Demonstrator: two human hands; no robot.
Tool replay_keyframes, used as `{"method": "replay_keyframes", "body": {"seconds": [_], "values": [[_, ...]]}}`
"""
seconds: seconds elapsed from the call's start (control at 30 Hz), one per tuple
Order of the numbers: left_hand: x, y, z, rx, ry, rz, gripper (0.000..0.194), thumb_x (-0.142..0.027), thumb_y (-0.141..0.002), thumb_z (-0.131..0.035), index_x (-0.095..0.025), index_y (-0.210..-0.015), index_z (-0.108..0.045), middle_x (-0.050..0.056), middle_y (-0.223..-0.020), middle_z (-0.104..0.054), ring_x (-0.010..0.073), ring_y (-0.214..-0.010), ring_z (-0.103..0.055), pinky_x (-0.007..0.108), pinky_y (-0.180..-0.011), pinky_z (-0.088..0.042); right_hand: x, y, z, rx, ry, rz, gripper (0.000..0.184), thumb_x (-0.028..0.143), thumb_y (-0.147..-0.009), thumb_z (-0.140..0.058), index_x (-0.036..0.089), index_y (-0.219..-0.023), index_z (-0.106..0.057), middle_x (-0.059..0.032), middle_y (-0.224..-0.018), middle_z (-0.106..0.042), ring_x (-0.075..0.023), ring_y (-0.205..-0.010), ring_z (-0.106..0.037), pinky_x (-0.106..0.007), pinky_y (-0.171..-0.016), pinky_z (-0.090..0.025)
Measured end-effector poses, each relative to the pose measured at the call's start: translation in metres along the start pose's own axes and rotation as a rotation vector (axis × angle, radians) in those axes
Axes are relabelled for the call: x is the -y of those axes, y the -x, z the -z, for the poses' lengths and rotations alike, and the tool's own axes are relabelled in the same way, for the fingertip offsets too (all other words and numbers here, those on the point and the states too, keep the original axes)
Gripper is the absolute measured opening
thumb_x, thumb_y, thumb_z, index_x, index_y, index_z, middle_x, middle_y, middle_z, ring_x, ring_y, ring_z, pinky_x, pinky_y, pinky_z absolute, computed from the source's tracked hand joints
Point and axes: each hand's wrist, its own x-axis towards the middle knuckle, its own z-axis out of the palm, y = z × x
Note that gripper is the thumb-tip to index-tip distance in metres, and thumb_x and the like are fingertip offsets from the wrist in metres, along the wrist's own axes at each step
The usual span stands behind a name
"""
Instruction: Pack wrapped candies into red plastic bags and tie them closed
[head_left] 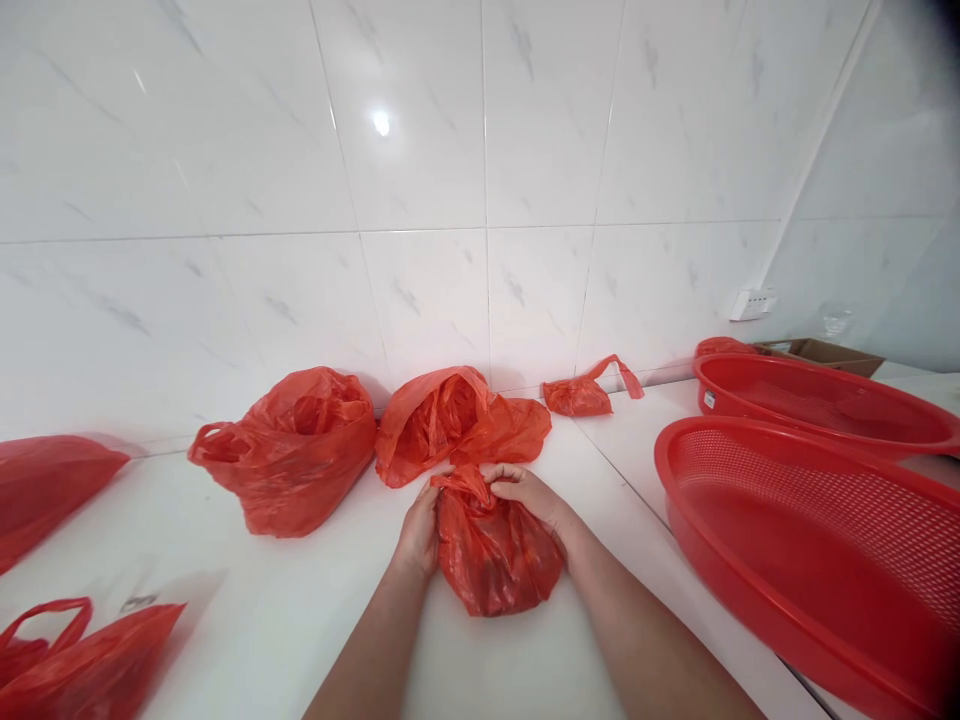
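Note:
A filled red plastic bag sits on the white table right in front of me, its top gathered and twisted. My left hand is closed around its left side near the top. On the other side, my right hand grips the gathered top, thumb and fingers bent over the plastic. What the bag contains shows only as dark shapes through the film. Just behind it, close to my fingertips, lies an open, crumpled red bag.
A bulging red bag stands to the left, with further red bags at the left edge. Two red plastic baskets occupy the right side. A small tied red bag and a cardboard box lie near the tiled wall.

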Motion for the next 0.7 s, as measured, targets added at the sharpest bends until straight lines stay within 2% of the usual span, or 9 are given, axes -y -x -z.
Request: {"method": "replay_keyframes", "body": {"seconds": [0.07,0.17,0.33,0.47,0.6,0.7], "values": [[0.000,0.000,0.000,0.005,0.004,-0.019,0.030,-0.035,-0.077,-0.066,-0.021,-0.103,-0.063,0.006,-0.102,-0.069,0.0212,-0.092,-0.066,0.035,-0.087,-0.049,-0.003,-0.004,0.001,-0.034,0.125,0.005,0.032,0.025,-0.058,-0.071,0.021,-0.088,-0.061,0.0013,-0.083,-0.067,-0.0146,-0.072,-0.061,-0.031,-0.076,-0.047],[-0.001,0.003,-0.003,0.033,0.011,-0.068,0.029,-0.036,-0.080,-0.064,-0.021,-0.104,-0.063,0.005,-0.105,-0.067,0.0202,-0.095,-0.064,0.033,-0.088,-0.048,-0.008,-0.010,0.000,-0.153,0.321,0.039,0.036,0.016,-0.056,-0.065,0.020,-0.092,-0.061,0.0003,-0.085,-0.068,-0.0151,-0.070,-0.062,-0.030,-0.071,-0.048],[-0.003,0.009,-0.008,0.193,0.005,-0.079,0.022,-0.031,-0.078,-0.066,-0.020,-0.097,-0.065,0.006,-0.102,-0.067,0.0219,-0.097,-0.063,0.033,-0.087,-0.047,-0.015,-0.018,-0.003,-0.311,0.424,0.123,0.019,0.015,-0.061,-0.058,0.019,-0.078,-0.065,-0.0028,-0.086,-0.070,-0.0197,-0.082,-0.062,-0.035,-0.080,-0.047],[-0.002,0.011,-0.010,0.248,-0.016,-0.044,0.017,-0.027,-0.077,-0.068,-0.020,-0.092,-0.065,0.005,-0.104,-0.067,0.0222,-0.097,-0.063,0.032,-0.086,-0.047,-0.014,-0.019,0.002,-0.309,0.390,0.152,0.027,0.015,-0.063,-0.051,0.022,-0.082,-0.070,-0.0019,-0.091,-0.071,-0.0205,-0.092,-0.061,-0.036,-0.088,-0.044],[-0.002,0.012,-0.012,0.243,-0.032,-0.045,0.015,-0.027,-0.076,-0.070,-0.020,-0.088,-0.065,0.004,-0.107,-0.066,0.0216,-0.096,-0.063,0.032,-0.086,-0.046,-0.011,-0.015,0.008,-0.245,0.276,0.114,0.031,0.018,-0.062,-0.052,0.020,-0.086,-0.071,-0.0029,-0.083,-0.071,-0.0200,-0.080,-0.065,-0.036,-0.082,-0.048],[-0.002,0.014,-0.014,0.221,-0.021,-0.048,0.017,-0.029,-0.075,-0.071,-0.020,-0.088,-0.064,0.005,-0.104,-0.067,0.0229,-0.097,-0.063,0.033,-0.085,-0.046,-0.010,-0.012,0.011,-0.281,0.157,0.127,0.031,0.031,-0.069,-0.053,0.020,-0.094,-0.068,-0.0038,-0.083,-0.071,-0.0202,-0.076,-0.066,-0.038,-0.078,-0.051]]}}
